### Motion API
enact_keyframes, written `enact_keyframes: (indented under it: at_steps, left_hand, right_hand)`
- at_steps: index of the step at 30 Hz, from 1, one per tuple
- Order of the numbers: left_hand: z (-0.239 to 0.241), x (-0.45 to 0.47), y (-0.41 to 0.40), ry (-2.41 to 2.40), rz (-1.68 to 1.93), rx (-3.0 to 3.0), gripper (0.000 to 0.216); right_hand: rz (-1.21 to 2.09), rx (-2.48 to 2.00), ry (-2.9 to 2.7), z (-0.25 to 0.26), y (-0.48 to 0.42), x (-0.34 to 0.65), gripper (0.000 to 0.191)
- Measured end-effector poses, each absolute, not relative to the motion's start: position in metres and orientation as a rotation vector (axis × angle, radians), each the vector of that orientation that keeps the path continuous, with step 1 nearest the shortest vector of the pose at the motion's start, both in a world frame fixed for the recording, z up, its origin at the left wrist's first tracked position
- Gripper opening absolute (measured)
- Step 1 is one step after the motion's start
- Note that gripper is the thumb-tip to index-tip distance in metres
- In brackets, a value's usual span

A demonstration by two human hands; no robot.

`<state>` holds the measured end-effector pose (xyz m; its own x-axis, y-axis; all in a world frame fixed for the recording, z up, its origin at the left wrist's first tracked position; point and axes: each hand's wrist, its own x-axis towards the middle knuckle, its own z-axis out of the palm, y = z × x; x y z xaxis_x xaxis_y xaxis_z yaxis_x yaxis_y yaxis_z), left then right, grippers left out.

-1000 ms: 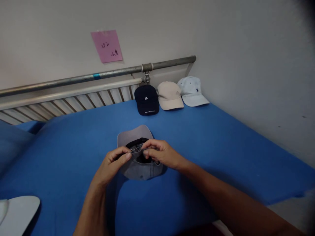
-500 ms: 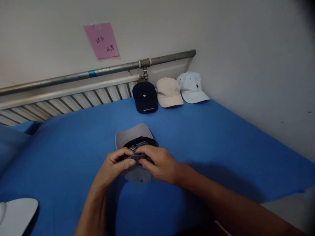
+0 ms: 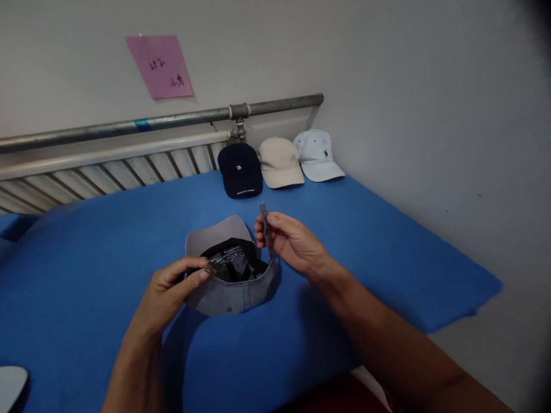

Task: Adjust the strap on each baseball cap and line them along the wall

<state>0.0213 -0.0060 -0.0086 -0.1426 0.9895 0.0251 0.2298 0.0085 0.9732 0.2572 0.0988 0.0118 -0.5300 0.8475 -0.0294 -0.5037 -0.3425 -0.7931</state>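
A grey baseball cap (image 3: 230, 301) lies upside down on the blue cover, its brim pointing away from me and its dark lining showing. My right hand (image 3: 293, 238) pinches the cap's grey strap (image 3: 264, 221) and holds its free end upright above the right rim. At the left of the opening, my left hand (image 3: 174, 287) pinches a small part with thumb and forefinger, seemingly the strap's other end with its buckle (image 3: 212, 267). The two ends are apart.
Along the back stand a dark navy cap (image 3: 239, 172), a beige cap (image 3: 280, 163) and a pale blue cap (image 3: 319, 155). Behind them are a radiator (image 3: 107, 166) and a pipe (image 3: 181, 120). A white brim-like piece (image 3: 11, 384) lies at lower left.
My hands, close together at the cap's back edge before, have moved apart. The right has drawn the strap up and to the right; the two strap ends are now separate. The view has shifted slightly.
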Motion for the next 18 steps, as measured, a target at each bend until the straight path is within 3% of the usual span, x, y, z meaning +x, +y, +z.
enact_keyframes:
  at_steps: [8, 18]
  left_hand:
    - [-0.006, 0.031, -0.007, 1.226, 1.208, 1.314, 0.006]
    - [-0.01, 0.037, -0.002, 1.074, 1.185, 1.143, 0.014]
  right_hand:
    - [2.169, -0.555, -1.186, 0.005, 0.077, 0.241, 0.015]
    - [2.188, -0.682, -1.243, -0.004, 0.063, 0.224, 0.015]
